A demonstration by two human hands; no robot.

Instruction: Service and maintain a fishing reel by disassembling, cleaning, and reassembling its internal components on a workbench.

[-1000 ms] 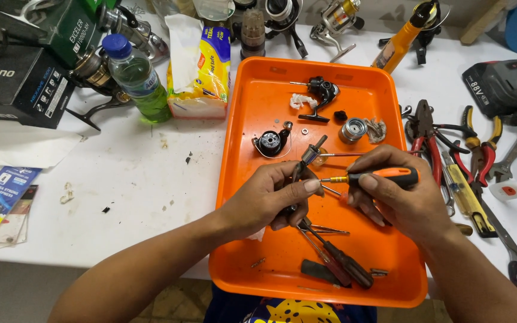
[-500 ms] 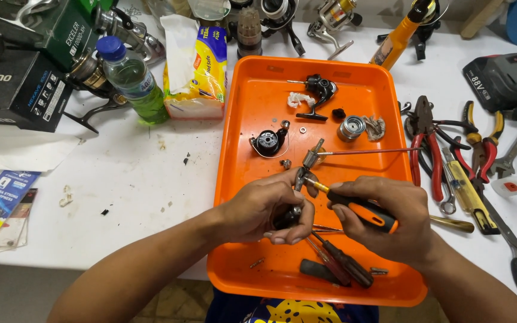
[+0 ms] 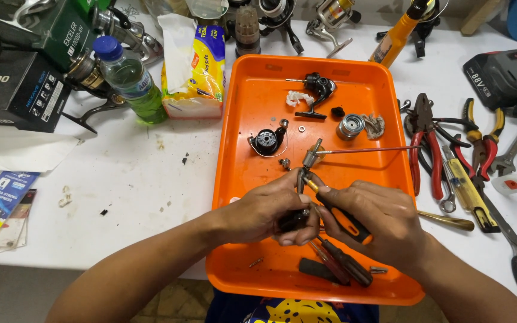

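Over the tray (image 3: 234, 179), I am gripping a dark reel part (image 3: 294, 220) in my left hand (image 3: 267, 212), fingers mostly hiding it; my right hand (image 3: 378, 218) is closing around a screwdriver (image 3: 336, 209), its tip hidden.

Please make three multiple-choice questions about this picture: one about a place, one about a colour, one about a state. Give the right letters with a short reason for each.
1. Where does the plastic water bottle stand?
A. inside the tray
B. on the white table, left of the tray
C. among the pliers

2. What colour is the tray?
A. orange
B. grey
C. blue

3. What is the right hand doing?
A. resting flat on the table
B. holding a screwdriver with a black and orange handle
C. gripping the scissors

Answers:
1 B: it stands on the table beside the tissue pack.
2 A: rim and floor are orange.
3 B: the screwdriver points at the small dark part held in the left hand.
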